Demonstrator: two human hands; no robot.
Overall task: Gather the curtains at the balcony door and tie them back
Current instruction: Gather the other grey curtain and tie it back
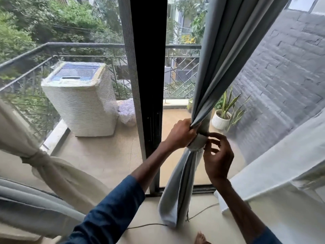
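The heavy blue-grey fabric curtain (226,50) hangs from one o'clock down to six o'clock, drawn into one tight bunch just right of the dark door frame (149,67). The left hand (182,132), at four o'clock from centre, has its grip closed round the gathered folds right above the tie point, probably so the pleats cannot spread while the tie is made. Just below, the right hand (218,155) works with a narrow grip, thumb and forefinger pinching the paler grey fabric wrap (197,142) that rings the bunch. The wrap looks as if it is being tucked or tightened. The curtain's tail reaches the floor (153,215). At eight o'clock a cream sheer curtain (58,173) is already knotted, so this side seems the one left to do.
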